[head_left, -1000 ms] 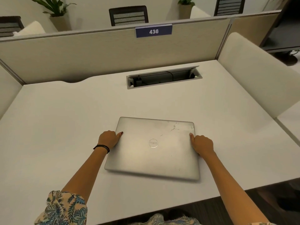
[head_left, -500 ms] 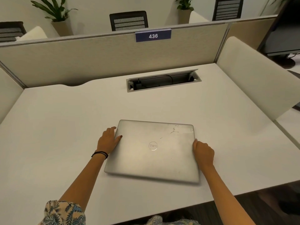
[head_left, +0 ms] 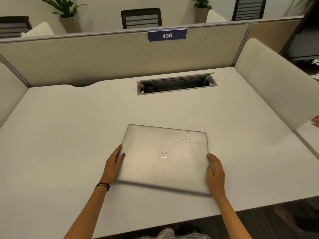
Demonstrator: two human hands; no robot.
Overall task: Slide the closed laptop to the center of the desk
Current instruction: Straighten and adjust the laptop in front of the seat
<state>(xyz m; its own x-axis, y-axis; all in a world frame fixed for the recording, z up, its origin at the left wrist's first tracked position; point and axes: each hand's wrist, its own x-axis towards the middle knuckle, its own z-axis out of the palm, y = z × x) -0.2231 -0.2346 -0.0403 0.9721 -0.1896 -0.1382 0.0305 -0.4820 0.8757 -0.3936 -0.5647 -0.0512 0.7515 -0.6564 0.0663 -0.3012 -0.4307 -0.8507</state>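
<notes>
A closed silver laptop (head_left: 164, 157) with a round logo and scratches on its lid lies flat on the white desk (head_left: 69, 135), near the front edge and slightly right of the middle. My left hand (head_left: 113, 164) presses against its left side edge, fingers stretched along it and thumb tip on the lid. My right hand (head_left: 215, 173) lies along the right side edge, fingers against it. The laptop's near edge looks blurred.
An open cable tray (head_left: 176, 84) is set into the desk at the back. A beige partition (head_left: 103, 54) with a "436" label (head_left: 167, 35) closes the far side. Padded dividers (head_left: 276, 87) stand left and right. Another person's fingers (head_left: 315, 122) show at the right edge.
Both hands have slid back toward me along the laptop's side edges, and their fingers have straightened. The laptop has stayed in roughly the same spot on the desk.
</notes>
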